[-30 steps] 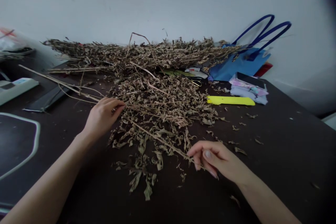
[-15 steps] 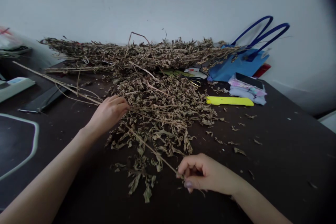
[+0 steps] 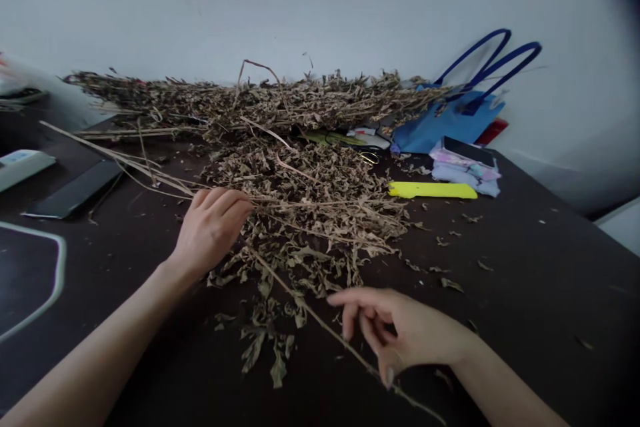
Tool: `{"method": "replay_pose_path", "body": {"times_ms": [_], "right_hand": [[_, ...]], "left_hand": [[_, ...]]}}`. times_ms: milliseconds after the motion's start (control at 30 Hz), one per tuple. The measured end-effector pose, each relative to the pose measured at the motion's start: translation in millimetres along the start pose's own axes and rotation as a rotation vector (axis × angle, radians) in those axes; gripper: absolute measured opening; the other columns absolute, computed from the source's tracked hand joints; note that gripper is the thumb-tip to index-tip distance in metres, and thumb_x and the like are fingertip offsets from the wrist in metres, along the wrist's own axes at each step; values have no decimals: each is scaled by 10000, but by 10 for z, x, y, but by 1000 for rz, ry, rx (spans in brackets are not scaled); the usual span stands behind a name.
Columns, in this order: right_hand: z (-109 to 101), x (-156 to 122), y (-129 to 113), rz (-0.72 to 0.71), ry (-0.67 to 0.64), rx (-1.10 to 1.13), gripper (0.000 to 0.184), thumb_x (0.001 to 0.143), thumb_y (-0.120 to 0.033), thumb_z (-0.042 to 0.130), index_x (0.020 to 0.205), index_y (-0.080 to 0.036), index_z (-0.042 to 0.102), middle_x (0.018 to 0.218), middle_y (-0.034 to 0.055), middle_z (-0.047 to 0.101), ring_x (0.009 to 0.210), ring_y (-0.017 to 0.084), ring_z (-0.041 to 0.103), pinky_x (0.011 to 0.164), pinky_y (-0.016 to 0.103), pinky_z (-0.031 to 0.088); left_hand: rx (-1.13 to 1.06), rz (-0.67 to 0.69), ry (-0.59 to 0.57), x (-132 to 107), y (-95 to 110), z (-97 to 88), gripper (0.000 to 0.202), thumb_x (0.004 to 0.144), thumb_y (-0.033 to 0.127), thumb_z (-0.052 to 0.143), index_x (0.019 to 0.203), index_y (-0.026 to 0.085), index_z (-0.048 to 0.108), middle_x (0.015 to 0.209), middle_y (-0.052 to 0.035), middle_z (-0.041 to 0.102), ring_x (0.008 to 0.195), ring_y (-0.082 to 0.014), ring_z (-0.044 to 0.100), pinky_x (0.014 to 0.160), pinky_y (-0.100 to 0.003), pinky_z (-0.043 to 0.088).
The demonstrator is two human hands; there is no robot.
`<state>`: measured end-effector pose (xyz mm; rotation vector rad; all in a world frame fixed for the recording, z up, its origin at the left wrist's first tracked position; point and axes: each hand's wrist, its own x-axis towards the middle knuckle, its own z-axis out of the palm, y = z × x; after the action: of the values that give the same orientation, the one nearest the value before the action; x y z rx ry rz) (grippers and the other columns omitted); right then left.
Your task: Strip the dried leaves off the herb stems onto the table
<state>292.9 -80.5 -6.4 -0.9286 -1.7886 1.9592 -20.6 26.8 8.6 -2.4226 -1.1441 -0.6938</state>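
The pale blue label on the white device was too small to read; the dark table, strewn with leaf scraps, met a pale wall; the left hand, fingers pressed together, pinched dried stalks beside the leaf pile; the right hand spread its fingers over a thin stem slanting from that pile, thumb contact unclear.

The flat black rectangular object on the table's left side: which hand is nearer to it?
Left. The left hand is to the right of the flat black object; the right hand is much farther right, and nearer to the camera.
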Motion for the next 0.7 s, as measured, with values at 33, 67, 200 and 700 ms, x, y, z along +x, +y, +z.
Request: {"method": "replay_pose_path", "body": {"times_ms": [33, 67, 200, 700], "right_hand": [[-7, -5, 0, -18, 11, 70, 813, 605, -410, 765, 1319, -271, 402, 1035, 63, 582, 611, 52, 522, 501, 158, 391], [-16, -9, 5, -42, 11, 135, 847, 609, -438, 753, 1343, -274, 363, 1058, 72, 566, 644, 63, 543, 512, 160, 408], [-80, -5, 59, -142, -85, 256, 850, 591, -509, 732, 1324, -234, 402, 1057, 86, 566, 708, 98, 582, 567, 183, 457], [31, 275, 207, -217, 406, 502, 444, 827, -318, 592, 1245, -259, 452, 1043, 63, 562, 697, 104, 564, 561, 224, 464]], "left_hand": [[6, -5, 10, -1, 16, 4, 118, 878, 200, 465, 892, 203, 582, 965, -41, 648, 830, -204, 551, 724, -353, 376], [12, -11, 20, -3, 27, 8, 116, 878, 198, 466, 884, 203, 582, 958, -39, 649, 824, -203, 551, 723, -351, 376], [13, -9, 21, -19, 52, 27, 108, 873, 200, 478, 890, 204, 585, 954, -39, 649, 823, -204, 552, 718, -346, 376], [-179, 18, -10, 24, 516, 71, 133, 875, 177, 482, 900, 194, 611, 935, -51, 654, 843, -194, 559, 717, -338, 377]]}}
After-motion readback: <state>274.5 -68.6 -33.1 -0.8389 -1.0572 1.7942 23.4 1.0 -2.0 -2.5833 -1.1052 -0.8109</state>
